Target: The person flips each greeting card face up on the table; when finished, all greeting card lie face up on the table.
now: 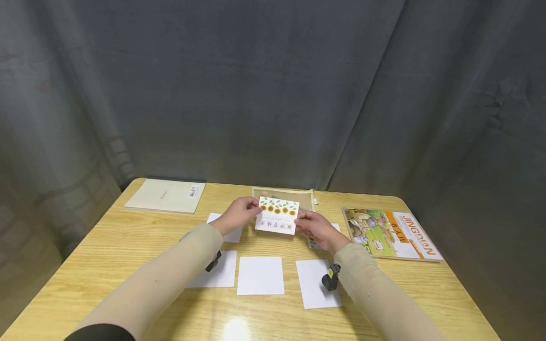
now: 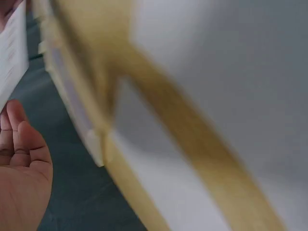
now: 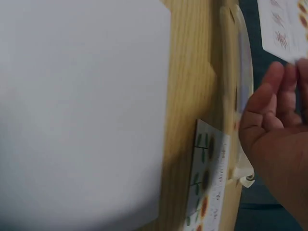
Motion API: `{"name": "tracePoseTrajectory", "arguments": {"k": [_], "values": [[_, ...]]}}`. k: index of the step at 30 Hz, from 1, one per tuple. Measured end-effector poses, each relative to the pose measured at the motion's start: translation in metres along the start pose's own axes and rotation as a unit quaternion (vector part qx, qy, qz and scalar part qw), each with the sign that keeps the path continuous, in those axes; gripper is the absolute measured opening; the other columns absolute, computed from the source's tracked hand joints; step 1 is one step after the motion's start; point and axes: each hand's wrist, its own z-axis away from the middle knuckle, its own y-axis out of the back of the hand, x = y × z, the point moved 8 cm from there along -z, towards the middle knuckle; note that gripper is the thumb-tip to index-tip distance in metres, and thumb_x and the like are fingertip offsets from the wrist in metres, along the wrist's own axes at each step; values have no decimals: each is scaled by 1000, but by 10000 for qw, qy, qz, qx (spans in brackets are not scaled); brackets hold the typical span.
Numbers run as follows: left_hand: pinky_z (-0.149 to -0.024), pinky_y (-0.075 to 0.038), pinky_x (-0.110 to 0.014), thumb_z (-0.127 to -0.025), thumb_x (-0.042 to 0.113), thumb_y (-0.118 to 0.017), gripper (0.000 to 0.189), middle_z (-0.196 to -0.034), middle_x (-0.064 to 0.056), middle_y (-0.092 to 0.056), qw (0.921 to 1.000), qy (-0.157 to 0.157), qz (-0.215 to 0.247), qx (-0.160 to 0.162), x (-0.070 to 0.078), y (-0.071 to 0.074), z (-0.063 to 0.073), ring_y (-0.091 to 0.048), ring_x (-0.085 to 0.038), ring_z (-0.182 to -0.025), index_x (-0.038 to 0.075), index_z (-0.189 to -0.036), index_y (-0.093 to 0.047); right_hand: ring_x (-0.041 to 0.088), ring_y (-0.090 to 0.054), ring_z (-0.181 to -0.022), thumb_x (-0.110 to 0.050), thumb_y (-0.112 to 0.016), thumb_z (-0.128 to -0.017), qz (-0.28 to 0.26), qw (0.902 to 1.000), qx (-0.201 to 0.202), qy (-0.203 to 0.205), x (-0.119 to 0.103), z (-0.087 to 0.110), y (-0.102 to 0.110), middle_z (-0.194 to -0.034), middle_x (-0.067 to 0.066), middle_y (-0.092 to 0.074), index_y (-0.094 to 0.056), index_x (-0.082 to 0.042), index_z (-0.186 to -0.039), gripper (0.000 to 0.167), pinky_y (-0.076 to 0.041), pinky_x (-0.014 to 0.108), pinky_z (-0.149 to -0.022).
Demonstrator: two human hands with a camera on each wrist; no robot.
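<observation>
Both hands hold up a white card [image 1: 277, 222] printed with a row of sunflowers and a line of characters. My left hand [image 1: 240, 214] pinches its left edge, while the right hand [image 1: 316, 229] grips the opposite edge near the lower corner. In the right wrist view, fingertips [image 3: 275, 72] meet the card [image 3: 284, 33] at its corner. Only a sliver of the card [image 2: 12, 57] shows in the left wrist view, above the left fingers. Under the right hand lies another sunflower card [image 3: 204, 187], partly covered in the head view.
Several blank white cards, one in the middle [image 1: 260, 275], lie on the wooden table [image 1: 128, 265]. Behind the held card is a zip pouch [image 1: 306, 201]. A pale notebook [image 1: 166, 195] lies at back left and a colourful book [image 1: 392, 234] at right. Grey curtains [image 1: 239, 94] hang behind.
</observation>
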Motion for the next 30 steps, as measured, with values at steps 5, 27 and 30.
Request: {"name": "tracePoseTrajectory", "arguments": {"k": [5,27,30], "values": [[-71,-46,-32,-103,12,-59,18,-91,-7,-64,9995,-257,-207,-17,11,10,-7,-54,-19,-79,-4,-106,-68,17,-58,-86,-6,-59,-103,389,9979,-492,189,-6,2,-9,-93,3,-61,-62,0,-106,7,-50,29,-79],[-63,-40,-28,-103,6,-54,13,-76,-3,-53,9901,-515,-1197,-523,23,5,-6,-45,-13,-66,3,-95,-63,33,-58,-115,-15,-54,-106,247,9991,-177,300,-21,2,-18,-127,17,-58,-51,5,-139,38,-45,48,-105],[-63,-43,-29,-105,6,-51,12,-85,-9,-57,9989,-242,-261,295,16,19,-7,-51,-18,-71,-1,-102,-60,41,-52,-129,-15,-55,-105,-237,9993,123,267,-19,2,-16,-137,23,-53,-45,5,-144,45,-41,49,-112]]}}
